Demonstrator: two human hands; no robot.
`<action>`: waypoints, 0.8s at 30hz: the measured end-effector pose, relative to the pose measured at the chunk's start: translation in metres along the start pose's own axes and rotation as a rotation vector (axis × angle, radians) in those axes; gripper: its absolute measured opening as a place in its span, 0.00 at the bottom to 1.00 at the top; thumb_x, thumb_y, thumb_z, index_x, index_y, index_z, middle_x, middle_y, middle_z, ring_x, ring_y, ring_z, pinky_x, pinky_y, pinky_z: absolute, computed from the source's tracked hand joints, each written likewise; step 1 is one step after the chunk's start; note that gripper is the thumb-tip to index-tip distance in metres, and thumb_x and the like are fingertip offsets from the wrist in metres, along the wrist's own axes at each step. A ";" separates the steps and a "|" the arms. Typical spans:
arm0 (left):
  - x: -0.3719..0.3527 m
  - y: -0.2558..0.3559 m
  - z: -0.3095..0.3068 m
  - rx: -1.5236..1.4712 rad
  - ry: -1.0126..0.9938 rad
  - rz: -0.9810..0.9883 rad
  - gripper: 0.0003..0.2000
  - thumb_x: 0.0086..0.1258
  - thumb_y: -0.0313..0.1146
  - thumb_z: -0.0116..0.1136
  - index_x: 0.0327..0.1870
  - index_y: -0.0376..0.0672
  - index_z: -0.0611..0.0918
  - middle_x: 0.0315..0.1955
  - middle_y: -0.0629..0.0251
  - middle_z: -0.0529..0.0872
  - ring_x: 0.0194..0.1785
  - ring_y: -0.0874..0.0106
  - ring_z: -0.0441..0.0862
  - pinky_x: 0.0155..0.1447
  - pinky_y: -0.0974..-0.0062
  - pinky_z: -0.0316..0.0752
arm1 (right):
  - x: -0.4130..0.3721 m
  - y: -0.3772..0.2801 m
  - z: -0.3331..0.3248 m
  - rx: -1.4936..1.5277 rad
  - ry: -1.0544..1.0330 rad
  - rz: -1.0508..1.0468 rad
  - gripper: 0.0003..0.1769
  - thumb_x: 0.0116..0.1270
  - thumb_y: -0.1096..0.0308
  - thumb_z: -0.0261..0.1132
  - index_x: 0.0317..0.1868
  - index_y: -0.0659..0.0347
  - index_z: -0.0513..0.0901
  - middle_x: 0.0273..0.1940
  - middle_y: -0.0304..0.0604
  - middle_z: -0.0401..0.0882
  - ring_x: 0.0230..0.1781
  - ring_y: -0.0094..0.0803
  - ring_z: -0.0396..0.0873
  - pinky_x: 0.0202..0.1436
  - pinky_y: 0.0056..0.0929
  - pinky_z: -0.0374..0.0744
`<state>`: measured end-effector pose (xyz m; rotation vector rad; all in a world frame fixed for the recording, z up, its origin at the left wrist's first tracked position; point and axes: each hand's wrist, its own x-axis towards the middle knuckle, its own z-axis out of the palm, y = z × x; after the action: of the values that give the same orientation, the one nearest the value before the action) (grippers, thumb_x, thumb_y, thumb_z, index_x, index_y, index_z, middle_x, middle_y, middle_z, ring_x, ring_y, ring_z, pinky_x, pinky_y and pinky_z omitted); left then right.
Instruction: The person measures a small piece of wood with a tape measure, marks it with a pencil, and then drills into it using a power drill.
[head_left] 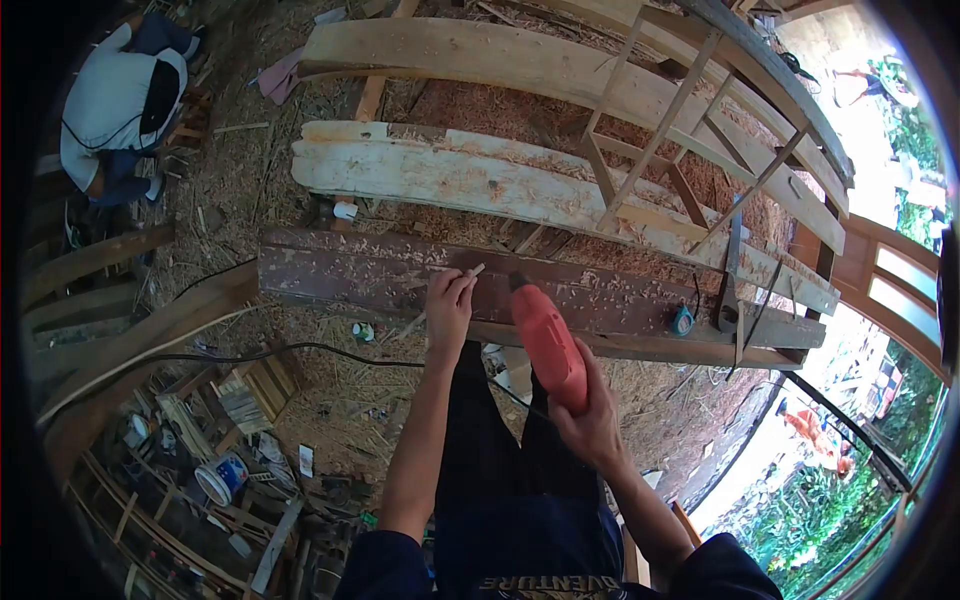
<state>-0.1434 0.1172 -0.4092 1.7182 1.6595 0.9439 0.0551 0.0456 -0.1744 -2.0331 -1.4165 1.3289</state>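
My left hand (pixel 452 305) is closed, its fingertips pinching a small pale wood piece (pixel 477 270) above the dark brown board (pixel 340 270). In my right hand (pixel 588 420) is a red power drill (pixel 550 345), gripped at its rear end. The drill's dark nose points away from me over the board, a short way right of the wood piece and apart from it. Whether a bit is fitted I cannot make out. Pale wood shavings are scattered along the board. A small blue round object (pixel 683 320) lies toward the board's right end.
Beyond the board lie long pale planks (pixel 450 175) and a wooden frame (pixel 665 125) with slats. A black cable (pixel 300 347) crosses the shaving-covered floor. A person (pixel 120 110) crouches at far left. A white bucket (pixel 220 478) stands at lower left.
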 end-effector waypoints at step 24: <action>0.007 -0.002 -0.001 -0.132 0.014 -0.042 0.05 0.69 0.24 0.72 0.37 0.37 0.85 0.39 0.62 0.83 0.42 0.60 0.81 0.44 0.61 0.78 | 0.003 -0.031 0.027 -0.007 -0.076 -0.010 0.49 0.60 0.67 0.70 0.82 0.59 0.61 0.50 0.66 0.86 0.46 0.64 0.88 0.50 0.53 0.86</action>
<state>-0.1458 0.1238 -0.4097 1.5869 1.5987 1.0243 0.0160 0.0563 -0.1681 -1.9969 -1.4629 1.4126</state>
